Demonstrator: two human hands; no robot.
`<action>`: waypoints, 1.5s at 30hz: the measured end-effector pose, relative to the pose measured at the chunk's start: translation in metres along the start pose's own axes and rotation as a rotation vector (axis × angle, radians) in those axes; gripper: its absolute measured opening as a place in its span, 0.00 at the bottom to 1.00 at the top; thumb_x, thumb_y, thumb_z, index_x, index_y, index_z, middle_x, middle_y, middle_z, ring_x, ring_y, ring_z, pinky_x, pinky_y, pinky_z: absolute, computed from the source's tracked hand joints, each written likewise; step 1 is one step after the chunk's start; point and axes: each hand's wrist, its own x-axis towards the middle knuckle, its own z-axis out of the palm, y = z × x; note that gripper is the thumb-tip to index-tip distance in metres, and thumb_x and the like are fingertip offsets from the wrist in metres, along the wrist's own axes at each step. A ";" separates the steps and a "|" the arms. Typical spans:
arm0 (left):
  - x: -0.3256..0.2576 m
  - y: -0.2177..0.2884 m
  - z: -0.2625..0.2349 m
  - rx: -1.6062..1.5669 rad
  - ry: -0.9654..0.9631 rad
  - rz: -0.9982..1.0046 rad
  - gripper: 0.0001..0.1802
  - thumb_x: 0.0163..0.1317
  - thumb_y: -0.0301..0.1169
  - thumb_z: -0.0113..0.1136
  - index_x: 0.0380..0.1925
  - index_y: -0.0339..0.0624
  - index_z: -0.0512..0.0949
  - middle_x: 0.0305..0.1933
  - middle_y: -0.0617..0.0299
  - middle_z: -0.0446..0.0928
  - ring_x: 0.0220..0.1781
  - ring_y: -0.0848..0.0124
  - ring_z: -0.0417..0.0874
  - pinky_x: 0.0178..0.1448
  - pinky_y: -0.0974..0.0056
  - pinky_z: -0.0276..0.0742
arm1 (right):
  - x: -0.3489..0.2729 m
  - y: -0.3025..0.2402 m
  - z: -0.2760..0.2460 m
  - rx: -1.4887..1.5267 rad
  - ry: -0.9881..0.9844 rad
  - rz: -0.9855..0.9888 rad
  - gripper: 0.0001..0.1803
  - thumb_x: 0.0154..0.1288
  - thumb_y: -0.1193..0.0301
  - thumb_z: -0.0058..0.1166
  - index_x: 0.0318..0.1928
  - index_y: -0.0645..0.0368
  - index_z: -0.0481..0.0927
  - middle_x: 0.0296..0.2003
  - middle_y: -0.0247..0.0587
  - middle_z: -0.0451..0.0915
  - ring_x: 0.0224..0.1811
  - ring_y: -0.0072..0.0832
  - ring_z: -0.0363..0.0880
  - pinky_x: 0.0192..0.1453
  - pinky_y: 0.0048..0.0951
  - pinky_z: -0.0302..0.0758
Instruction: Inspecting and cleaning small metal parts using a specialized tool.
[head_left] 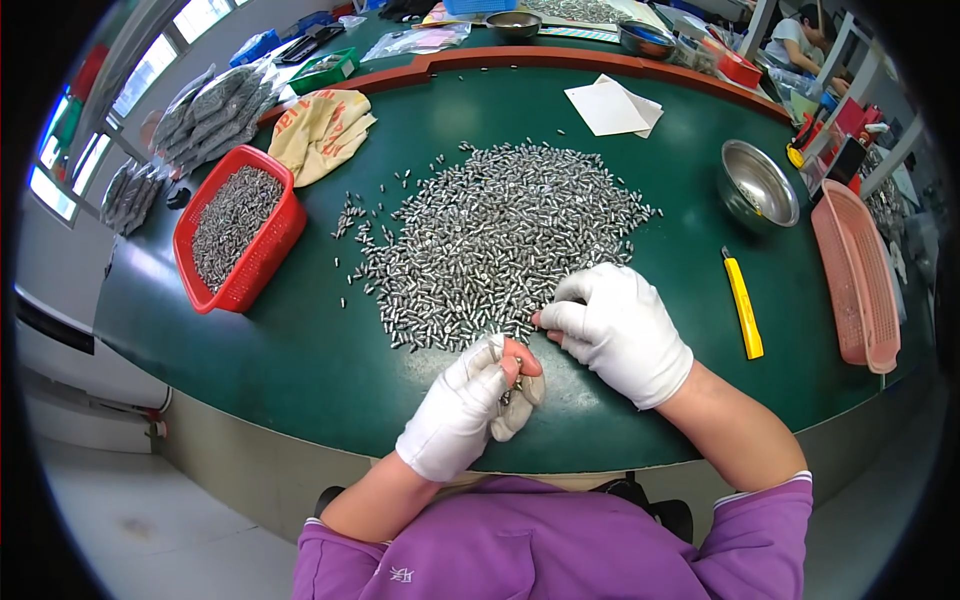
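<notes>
Purple sleeves [560,545] sit nearest, person seated at the dark green round-edged worktable [300,350]. Left hand [462,408] in a white cotton glove with cut fingertips, curled closed around a few small silver metal pins [505,385], bare fingertips pinching one. Right hand [618,330], same white glove, lies fingers-down on the near edge of the big loose heap of small silver metal pins [500,235], fingers half bent, raking; can't tell if it actually grips anything.

Progress, judging by volumes: the heap is large and spread wide, so most is unsorted. Red plastic mesh basket [240,235] at left holds a fair layer of similar pins, likely the done lot. Steel bowl [757,185] at right looks near empty. Yellow utility knife [743,303] and pink plastic tray [856,275] lie right of the hands. White paper sheets [612,106] further back; another person [798,40] works at the far table.
</notes>
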 end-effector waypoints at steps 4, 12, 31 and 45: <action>0.000 0.001 -0.002 -0.047 -0.019 -0.021 0.17 0.66 0.46 0.60 0.42 0.46 0.73 0.35 0.66 0.76 0.29 0.82 0.72 0.33 0.80 0.67 | 0.001 -0.002 -0.002 -0.042 -0.022 0.027 0.08 0.48 0.71 0.66 0.32 0.50 0.82 0.28 0.34 0.79 0.32 0.37 0.79 0.34 0.38 0.75; 0.001 -0.007 -0.005 -0.023 -0.054 0.063 0.18 0.70 0.44 0.54 0.50 0.44 0.71 0.39 0.65 0.74 0.25 0.81 0.66 0.27 0.76 0.59 | 0.003 -0.005 -0.007 -0.048 -0.110 0.029 0.06 0.51 0.67 0.61 0.31 0.52 0.81 0.30 0.35 0.77 0.35 0.37 0.77 0.38 0.38 0.75; 0.002 -0.001 0.004 0.010 -0.009 0.033 0.10 0.69 0.34 0.58 0.44 0.43 0.70 0.33 0.65 0.73 0.24 0.82 0.67 0.27 0.76 0.62 | -0.003 -0.016 -0.009 0.462 -0.020 0.069 0.09 0.50 0.64 0.66 0.32 0.50 0.82 0.37 0.33 0.78 0.42 0.36 0.76 0.47 0.37 0.73; 0.001 -0.001 -0.002 -0.035 0.021 -0.010 0.10 0.67 0.39 0.59 0.38 0.46 0.74 0.32 0.67 0.75 0.25 0.82 0.69 0.28 0.78 0.62 | -0.004 0.001 -0.012 -0.125 -0.066 0.184 0.06 0.53 0.66 0.63 0.32 0.50 0.82 0.31 0.34 0.78 0.36 0.36 0.78 0.41 0.38 0.76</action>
